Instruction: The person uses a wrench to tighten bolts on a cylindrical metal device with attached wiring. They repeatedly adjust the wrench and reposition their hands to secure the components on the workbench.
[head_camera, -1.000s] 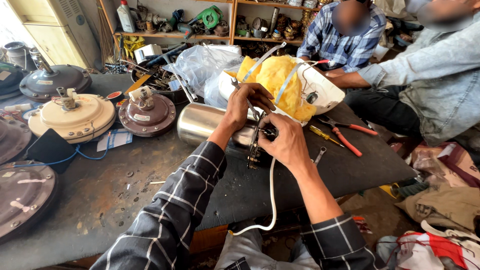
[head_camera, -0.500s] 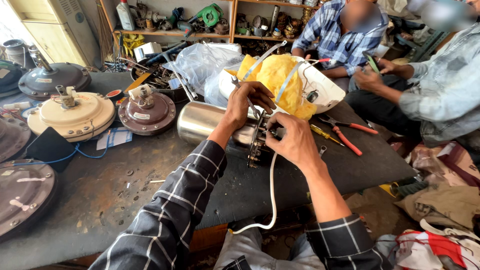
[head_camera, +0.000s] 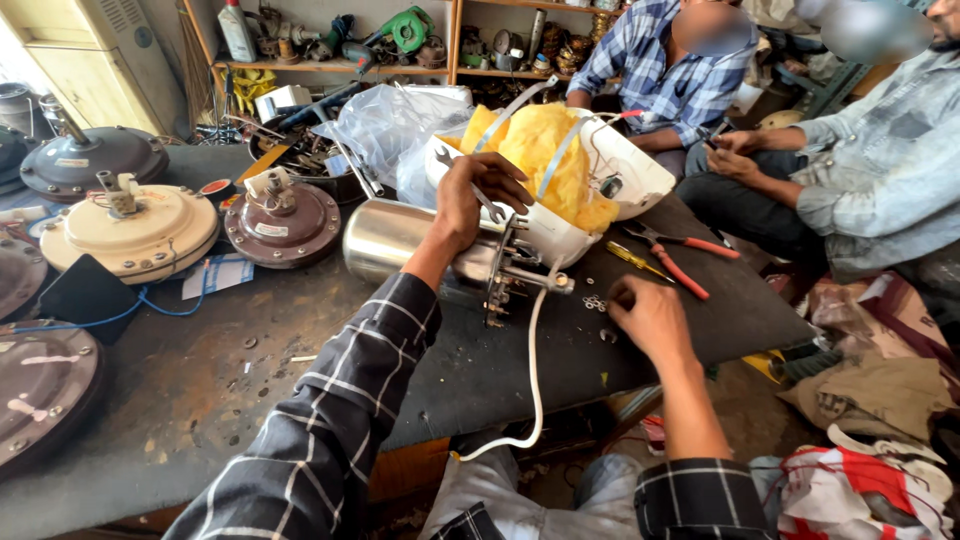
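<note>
Steel tank lies on its side on the dark table, its end in a white shell. Left hand closes its grip around a spanner there. Right hand rests fingertips on the table beside small washers, its grip holding nothing that can be seen.

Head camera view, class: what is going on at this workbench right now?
A person steadies a shiny steel tank, lying on its side on the dark bench, with the left hand, which also holds a small spanner. The right hand reaches to small washers on the bench. Red-handled pliers lie nearby. Two other people sit behind.
</note>
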